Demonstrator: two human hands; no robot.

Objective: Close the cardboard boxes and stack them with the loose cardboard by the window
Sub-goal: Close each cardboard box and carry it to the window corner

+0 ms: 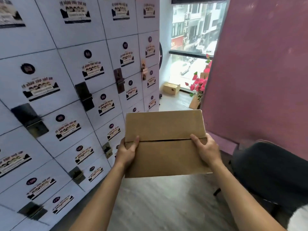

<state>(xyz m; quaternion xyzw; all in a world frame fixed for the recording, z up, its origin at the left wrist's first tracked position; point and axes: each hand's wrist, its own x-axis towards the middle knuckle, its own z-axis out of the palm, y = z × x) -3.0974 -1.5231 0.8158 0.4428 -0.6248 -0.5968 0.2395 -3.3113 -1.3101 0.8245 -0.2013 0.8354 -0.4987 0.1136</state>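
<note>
A brown cardboard box [165,144] with its top flaps folded shut is held in the air in front of me, above the floor. My left hand [127,151] grips its left side, thumb lying on top by the flap seam. My right hand [205,150] grips the right side, thumb also on top. Far ahead, a second closed cardboard box [171,88] sits on the floor by the window [193,39]. A loose piece of cardboard [194,102] leans near the flowers to its right.
A white wall of lockers [75,90] with stickers and dark latches runs along the left. A pink partition [260,72] stands on the right, a dark chair [273,172] in front of it. Pink artificial flowers [199,84] stand by the window. Grey floor [166,202] leads ahead.
</note>
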